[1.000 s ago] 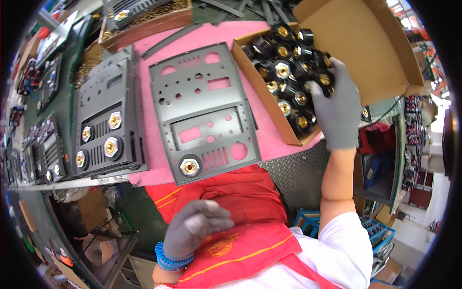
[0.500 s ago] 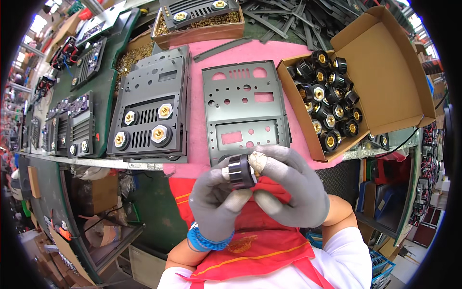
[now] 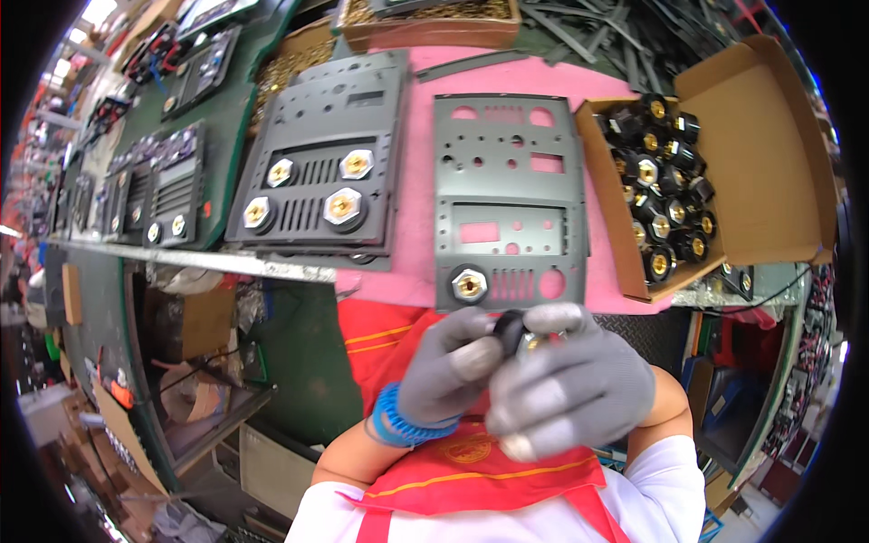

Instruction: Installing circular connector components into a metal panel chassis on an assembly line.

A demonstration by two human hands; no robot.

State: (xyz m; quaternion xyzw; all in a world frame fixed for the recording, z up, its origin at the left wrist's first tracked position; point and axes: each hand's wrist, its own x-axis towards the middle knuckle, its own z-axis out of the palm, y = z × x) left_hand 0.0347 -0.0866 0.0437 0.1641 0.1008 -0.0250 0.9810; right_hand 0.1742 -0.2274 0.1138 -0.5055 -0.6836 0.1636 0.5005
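Observation:
Just in front of the bench edge, my gloved left hand [image 3: 445,369] pinches a black round socket [image 3: 510,333] by its black side. My right hand [image 3: 579,385], also in a grey glove, closes round the socket's other end, where a bit of bright metal shows; its fingers are partly blurred. Beyond the hands, a grey metal panel [image 3: 511,199] with many cut-outs lies on a pink mat [image 3: 385,288]. One socket with a hex nut and brass centre [image 3: 470,285] sits in its lower left hole. The lower right round hole shows pink.
Stacked panels [image 3: 312,113] with several sockets fitted lie to the left. An open cardboard box [image 3: 611,213] of loose sockets stands at right, flap raised. Behind are a box of brass parts [image 3: 434,34] and dark strips [image 3: 579,36]. Boards [image 3: 176,185] lie far left.
The view has shifted, so the bench things sit further right and higher. My hands now sit clear of the panel's lower edge, uncovering its fitted socket. My right fingers have curled further round the held socket.

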